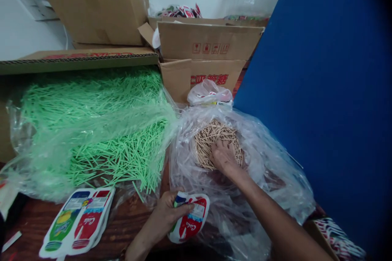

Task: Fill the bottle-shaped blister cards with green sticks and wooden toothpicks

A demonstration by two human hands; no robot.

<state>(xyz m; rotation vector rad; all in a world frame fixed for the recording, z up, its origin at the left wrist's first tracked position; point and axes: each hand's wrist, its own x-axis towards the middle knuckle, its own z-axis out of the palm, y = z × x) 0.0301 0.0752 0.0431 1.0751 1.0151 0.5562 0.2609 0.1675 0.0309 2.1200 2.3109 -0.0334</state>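
Note:
My left hand (171,212) grips a bottle-shaped packet (192,220) printed with a red cola bottle and a green one, its thumb across the front. Inside an open clear plastic bag (263,147), my right hand (225,155) reaches down into a heap of thin tan sticks (211,130). Its fingers are curled among the sticks, and the fingertips are hidden. On the table at the left lies a small stack of matching bottle-shaped packets (78,220).
A cardboard box (79,55) lined with clear plastic holds many thin green sticks (122,151) on the left. Behind the bag stands another carton (211,40) with red printing. A blue panel (321,89) rises on the right. Striped items (337,236) lie at the lower right.

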